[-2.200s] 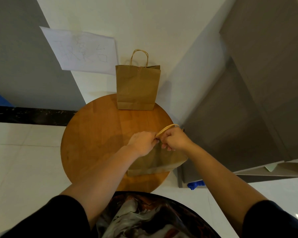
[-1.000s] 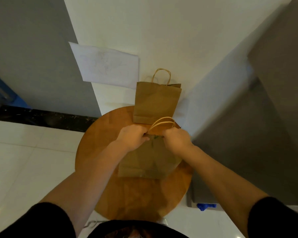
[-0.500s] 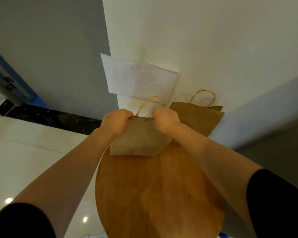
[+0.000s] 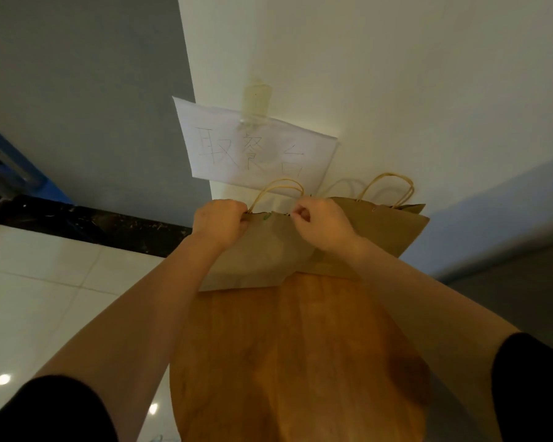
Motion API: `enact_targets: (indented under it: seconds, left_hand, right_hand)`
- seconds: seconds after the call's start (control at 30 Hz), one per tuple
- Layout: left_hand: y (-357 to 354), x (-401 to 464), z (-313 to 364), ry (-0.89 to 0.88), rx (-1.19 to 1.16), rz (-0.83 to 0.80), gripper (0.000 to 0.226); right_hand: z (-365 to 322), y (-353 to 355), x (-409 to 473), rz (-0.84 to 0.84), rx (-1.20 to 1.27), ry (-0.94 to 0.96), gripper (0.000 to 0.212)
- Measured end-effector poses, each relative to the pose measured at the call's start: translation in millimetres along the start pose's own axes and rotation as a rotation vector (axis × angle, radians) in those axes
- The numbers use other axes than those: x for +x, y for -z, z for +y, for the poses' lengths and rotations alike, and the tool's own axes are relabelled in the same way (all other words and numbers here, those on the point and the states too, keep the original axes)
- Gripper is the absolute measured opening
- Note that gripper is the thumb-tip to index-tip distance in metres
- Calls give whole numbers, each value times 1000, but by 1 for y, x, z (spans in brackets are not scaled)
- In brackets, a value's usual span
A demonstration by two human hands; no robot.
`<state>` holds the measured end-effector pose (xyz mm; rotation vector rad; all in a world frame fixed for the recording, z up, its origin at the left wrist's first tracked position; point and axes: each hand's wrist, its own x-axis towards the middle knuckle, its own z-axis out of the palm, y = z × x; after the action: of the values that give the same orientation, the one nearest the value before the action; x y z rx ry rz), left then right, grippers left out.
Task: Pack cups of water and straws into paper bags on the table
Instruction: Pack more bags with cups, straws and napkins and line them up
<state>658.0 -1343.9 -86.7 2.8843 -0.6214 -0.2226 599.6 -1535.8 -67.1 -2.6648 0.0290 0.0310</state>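
Note:
A brown paper bag (image 4: 262, 250) stands upright at the far edge of the round wooden table (image 4: 294, 362), against the wall. My left hand (image 4: 219, 223) grips its top rim on the left, and my right hand (image 4: 321, 224) pinches the rim on the right. Its twine handles (image 4: 278, 186) stick up between my hands. A second brown paper bag (image 4: 387, 228) stands just behind and to the right, partly hidden by my right hand. No cups or straws show.
A white paper sign (image 4: 253, 151) with handwritten characters is taped to the cream wall above the bags. Grey wall and a black baseboard (image 4: 87, 221) lie to the left, over white floor tiles (image 4: 45, 298). A grey surface sits at right.
Both hands carried the bag from the table's near side to its far edge, beside the second bag. My view has moved closer and tilted up.

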Motion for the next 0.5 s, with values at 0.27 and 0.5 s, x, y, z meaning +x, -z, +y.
enact_targets:
  seconds: [0.27,0.5]
  left_hand:
    - [-7,-15,18,71,133,141,41]
    - [-18,-51,59,395,-56,137,81]
  right_hand:
    - [73,28,-26,109,-205,-211,22]
    - [75,37,-26,97,-258,-198,29]
